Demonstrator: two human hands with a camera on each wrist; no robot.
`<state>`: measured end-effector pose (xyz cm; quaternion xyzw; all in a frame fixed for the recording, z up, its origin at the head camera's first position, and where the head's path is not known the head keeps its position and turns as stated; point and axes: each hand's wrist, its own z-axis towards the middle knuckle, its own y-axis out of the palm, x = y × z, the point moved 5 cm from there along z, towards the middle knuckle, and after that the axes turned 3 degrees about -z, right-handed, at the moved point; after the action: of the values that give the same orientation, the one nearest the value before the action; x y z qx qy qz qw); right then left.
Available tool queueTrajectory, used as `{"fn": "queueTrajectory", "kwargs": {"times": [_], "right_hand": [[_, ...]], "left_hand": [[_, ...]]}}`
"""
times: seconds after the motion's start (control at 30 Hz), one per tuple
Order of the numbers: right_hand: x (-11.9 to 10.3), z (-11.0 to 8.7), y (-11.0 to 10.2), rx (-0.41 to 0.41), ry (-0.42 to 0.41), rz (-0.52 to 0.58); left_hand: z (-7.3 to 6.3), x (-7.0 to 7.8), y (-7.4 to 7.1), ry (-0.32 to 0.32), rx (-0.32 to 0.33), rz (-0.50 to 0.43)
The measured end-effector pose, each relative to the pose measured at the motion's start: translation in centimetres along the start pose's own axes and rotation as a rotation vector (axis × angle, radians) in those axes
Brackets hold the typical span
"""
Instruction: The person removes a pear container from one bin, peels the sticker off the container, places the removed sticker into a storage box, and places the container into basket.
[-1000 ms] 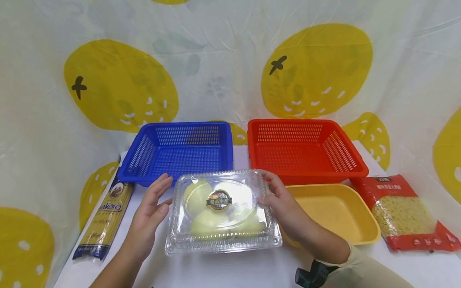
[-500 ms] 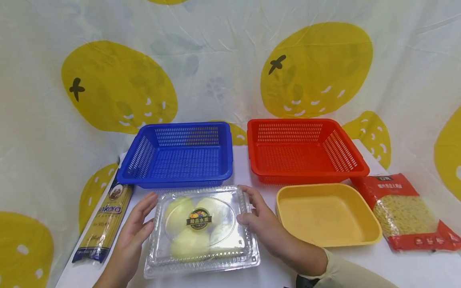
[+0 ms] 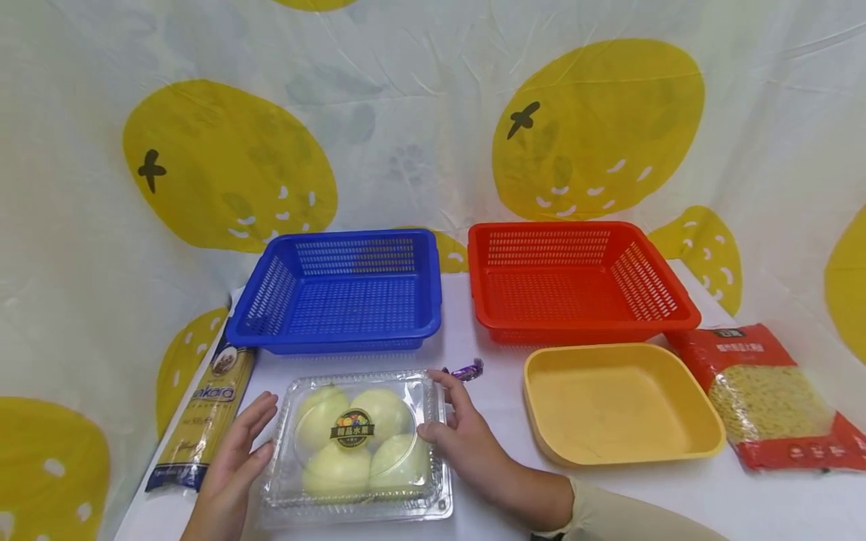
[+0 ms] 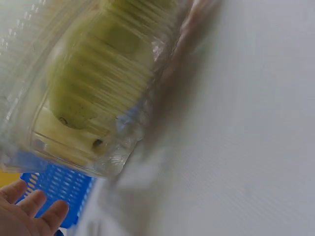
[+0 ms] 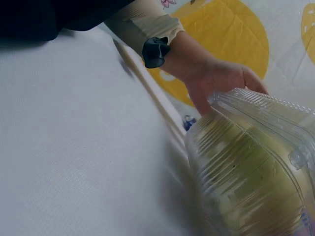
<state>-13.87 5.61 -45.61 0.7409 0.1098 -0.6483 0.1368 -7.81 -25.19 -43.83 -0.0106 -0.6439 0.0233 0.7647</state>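
A clear plastic fruit box (image 3: pixel 422 481) holds several pale yellow-green round fruits (image 3: pixel 336 469) under a lid with a dark label (image 3: pixel 352 428). My right hand (image 3: pixel 473 443) grips its right side in the head view, thumb on the lid and fingers round the far corner. Beside the left side is my left hand (image 3: pixel 233 462), fingers extended; whether it touches the box is unclear. Extended fingers (image 4: pixel 37 206) also show low in the left wrist view, apart from the box. Above the white tabletop, the box casts a shadow in both wrist views.
Behind stand a blue basket (image 3: pixel 338 342) and a red basket (image 3: pixel 582 330). A yellow tray (image 3: pixel 622 406) is on the right, near a red pasta bag (image 3: pixel 771 406). Spaghetti (image 3: pixel 203 421) lies on the left. A purple-wrapped candy (image 3: pixel 468 370) lies beyond my right hand.
The fruit box has moved left and toward me, and lower, with my right hand gripping it. My left hand has shifted left beside it. The purple-wrapped candy has come into view.
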Motion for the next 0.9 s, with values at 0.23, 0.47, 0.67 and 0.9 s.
{"fn": "queueTrajectory", "kwargs": {"times": [0.23, 0.47, 0.67, 0.9], "right_hand": [[0.6, 0.7, 0.6, 0.014, 0.019, -0.01], [0.8, 1.6, 1.2, 0.009, 0.025, -0.032], [0.6, 2.3, 1.6, -0.026, 0.019, -0.053], [0.2, 2.3, 1.6, -0.035, 0.015, -0.125]], "left_hand": [[-1.0, -1.9, -1.0, -0.089, 0.056, 0.082], [-1.4, -1.9, -1.0, -0.031, 0.058, 0.081], [-1.6, -1.3, -0.8, -0.01, 0.059, 0.099], [-1.7, -1.4, -1.3, -0.105, 0.115, 0.289]]}}
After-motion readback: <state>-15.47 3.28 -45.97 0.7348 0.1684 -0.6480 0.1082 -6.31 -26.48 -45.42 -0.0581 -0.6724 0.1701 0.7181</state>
